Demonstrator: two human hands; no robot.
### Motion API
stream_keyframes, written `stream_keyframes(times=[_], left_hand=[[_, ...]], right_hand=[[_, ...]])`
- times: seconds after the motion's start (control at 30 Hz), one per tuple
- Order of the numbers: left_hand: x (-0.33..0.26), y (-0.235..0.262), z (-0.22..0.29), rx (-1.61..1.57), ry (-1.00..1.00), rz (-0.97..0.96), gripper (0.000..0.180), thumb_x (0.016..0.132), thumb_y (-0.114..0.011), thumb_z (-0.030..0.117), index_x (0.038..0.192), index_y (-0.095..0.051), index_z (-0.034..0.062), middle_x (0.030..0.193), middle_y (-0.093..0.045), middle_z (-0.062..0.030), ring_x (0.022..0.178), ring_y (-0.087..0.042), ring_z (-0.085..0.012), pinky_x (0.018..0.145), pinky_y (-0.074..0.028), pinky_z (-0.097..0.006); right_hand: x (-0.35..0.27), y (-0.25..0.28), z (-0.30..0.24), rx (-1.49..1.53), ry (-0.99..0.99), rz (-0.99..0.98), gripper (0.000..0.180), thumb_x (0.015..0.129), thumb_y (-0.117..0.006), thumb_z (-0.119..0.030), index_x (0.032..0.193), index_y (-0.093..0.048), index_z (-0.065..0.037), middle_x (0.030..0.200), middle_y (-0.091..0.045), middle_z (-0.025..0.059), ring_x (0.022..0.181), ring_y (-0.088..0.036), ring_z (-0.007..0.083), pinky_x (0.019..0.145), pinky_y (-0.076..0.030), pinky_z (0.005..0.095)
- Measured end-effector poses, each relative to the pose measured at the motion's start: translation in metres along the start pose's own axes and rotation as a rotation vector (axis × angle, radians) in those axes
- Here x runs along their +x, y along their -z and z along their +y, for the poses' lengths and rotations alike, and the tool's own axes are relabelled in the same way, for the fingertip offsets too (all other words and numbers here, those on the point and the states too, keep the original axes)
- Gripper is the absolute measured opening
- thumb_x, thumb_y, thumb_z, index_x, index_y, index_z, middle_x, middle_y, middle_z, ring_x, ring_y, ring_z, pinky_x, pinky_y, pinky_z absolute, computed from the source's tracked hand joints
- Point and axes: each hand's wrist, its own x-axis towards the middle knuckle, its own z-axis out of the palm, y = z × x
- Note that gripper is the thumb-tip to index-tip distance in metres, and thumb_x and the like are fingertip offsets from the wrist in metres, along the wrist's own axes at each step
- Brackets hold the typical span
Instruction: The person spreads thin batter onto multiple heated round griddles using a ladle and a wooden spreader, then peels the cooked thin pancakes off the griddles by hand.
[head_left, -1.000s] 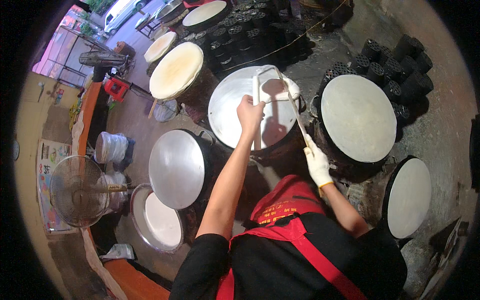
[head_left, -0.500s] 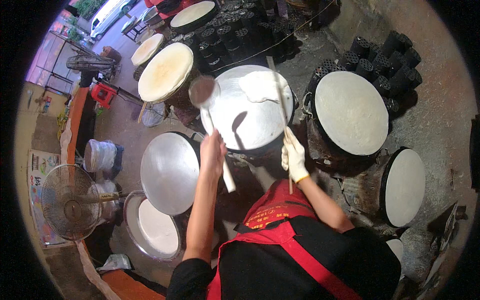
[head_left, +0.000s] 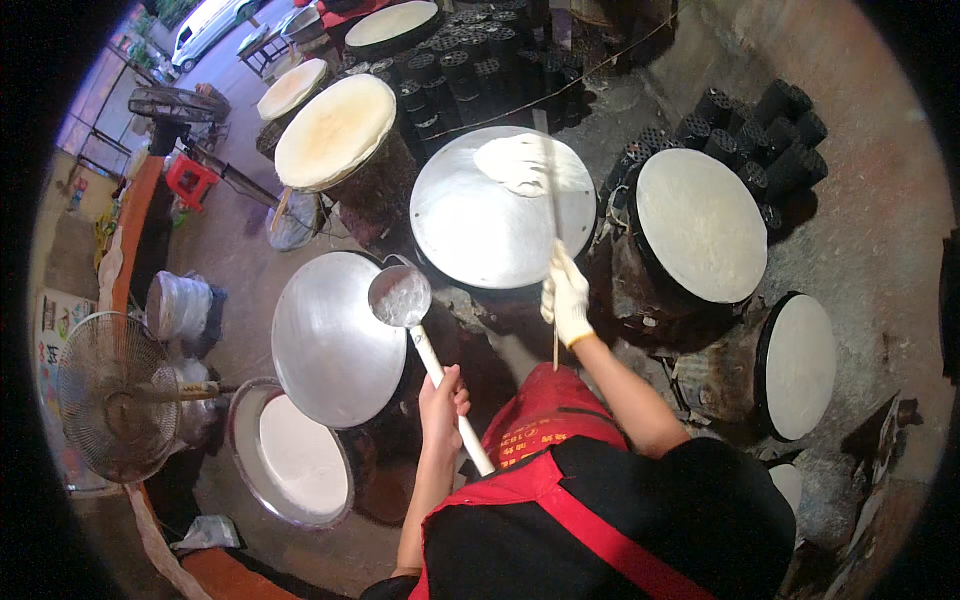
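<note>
My left hand (head_left: pixel 443 405), bare, is wrapped round the white handle of a ladle (head_left: pixel 402 298). The metal bowl of the ladle hangs beside the right edge of the bare left griddle (head_left: pixel 335 340). In my right hand (head_left: pixel 567 298), which wears a white glove, is a long thin stick-like spreader (head_left: pixel 554 205). It reaches across the round middle griddle (head_left: pixel 480 235) and over a patch of white batter (head_left: pixel 515 162) near its far edge. Ridges show in the batter; the rest of that griddle's surface is bare and shiny. Whether the spreader touches the batter I cannot tell.
Pale rounds cover the right griddle (head_left: pixel 700 225), the far-right griddle (head_left: pixel 800 365) and the far-left griddle (head_left: pixel 335 130). A basin of white batter (head_left: pixel 300 455) sits at lower left, near a fan (head_left: pixel 120 395). Black coal cylinders (head_left: pixel 785 135) stand behind; a cord (head_left: pixel 560 85) crosses there.
The ladle has come back toward me, from the middle griddle's left edge to beside the left griddle. My right hand and spreader have shifted slightly left, and the batter now shows ridges.
</note>
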Motion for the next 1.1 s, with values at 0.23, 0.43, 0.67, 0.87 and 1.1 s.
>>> stream_keyframes(times=[0.23,0.43,0.67,0.87,1.1], left_hand=[[-0.007,0.040,-0.003,0.068,0.015,0.042,0.013,0.090,-0.058,0.011,0.090,-0.045,0.0105,0.067,-0.041,0.0034,0.047,-0.036,-0.0038,0.037,-0.028,-0.018],[-0.003,0.052,-0.011,0.002,0.059,0.003,0.013,0.090,-0.057,0.011,0.090,-0.045,0.0071,0.068,-0.042,0.0012,0.051,-0.040,-0.0075,0.041,-0.032,-0.021],[0.005,0.061,-0.013,0.058,0.072,-0.052,0.012,0.090,-0.056,0.011,0.090,-0.045,0.0059,0.068,-0.043,-0.0004,0.053,-0.044,-0.0103,0.044,-0.037,-0.024],[0.008,0.051,-0.019,-0.001,0.068,-0.043,0.011,0.090,-0.055,0.010,0.090,-0.045,0.0065,0.067,-0.042,-0.0002,0.051,-0.043,-0.0092,0.042,-0.035,-0.023],[0.014,0.026,-0.034,-0.158,0.085,0.047,0.011,0.090,-0.057,0.011,0.087,-0.047,0.0081,0.068,-0.042,0.0007,0.050,-0.040,-0.0074,0.042,-0.034,-0.022]], right_hand=[[0.011,-0.044,0.017,-0.058,0.087,0.138,0.042,0.095,-0.047,-0.022,0.136,-0.044,-0.027,0.055,-0.033,-0.0041,0.035,-0.030,0.0074,0.030,-0.029,0.0252],[0.042,-0.047,-0.022,-0.227,-0.043,-0.143,0.041,0.094,-0.048,-0.024,0.136,-0.046,-0.021,0.060,-0.037,-0.0035,0.037,-0.031,0.0068,0.032,-0.027,0.0230],[0.012,0.015,-0.005,-0.261,0.105,0.145,0.039,0.095,-0.048,-0.021,0.134,-0.048,-0.026,0.055,-0.036,-0.0059,0.034,-0.031,0.0056,0.030,-0.031,0.0232],[0.046,-0.024,-0.021,-0.489,0.086,-0.080,0.039,0.093,-0.051,-0.022,0.132,-0.051,-0.017,0.052,-0.035,-0.0053,0.035,-0.033,0.0074,0.033,-0.032,0.0248],[0.035,0.001,-0.077,-0.533,-0.175,-0.443,0.039,0.094,-0.050,-0.025,0.133,-0.049,-0.023,0.057,-0.037,-0.0056,0.036,-0.029,0.0049,0.031,-0.027,0.0218]])
